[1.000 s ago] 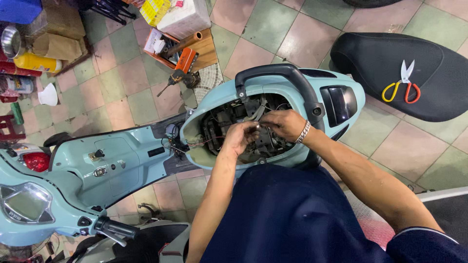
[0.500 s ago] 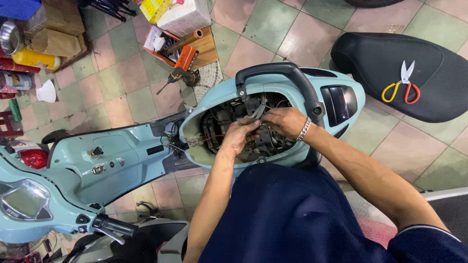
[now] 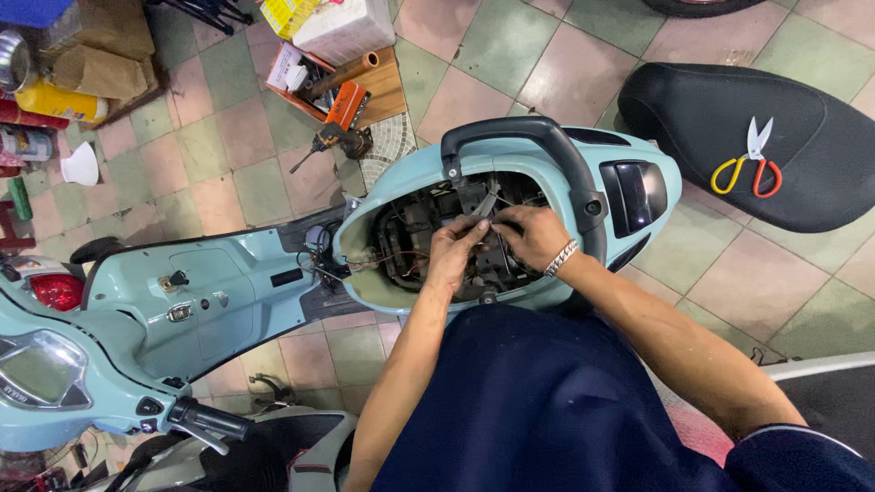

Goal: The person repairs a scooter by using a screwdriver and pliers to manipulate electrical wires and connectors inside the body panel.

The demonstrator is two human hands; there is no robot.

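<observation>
Both hands are down in the open bay point(image 3: 428, 246) of the blue scooter point(image 3: 228, 292); the seat point(image 3: 766, 137) is off and lies on the floor at 2 o'clock, with scissors point(image 3: 749, 164) on top of it. The left hand point(image 3: 456, 255) has its fingers curled and pinched on thin wires point(image 3: 497, 239); the right hand point(image 3: 533, 235) is closed round a small tool point(image 3: 483, 202), maybe pliers, whose tip sticks up toward 12 o'clock; I cannot tell for sure what kind it is. The hands nearly touch, right in the middle of the bay, just under the black grab bar point(image 3: 538, 141).

To do this bit well, I think the left hand should hold the wires still and a little tight; the tool should grip only the one wire; no hard pulling, since the red wires point(image 3: 387, 260) at 9 o'clock look thin. A drill point(image 3: 328, 141) and boxes point(image 3: 337, 27) sit on the floor at 11 o'clock.
</observation>
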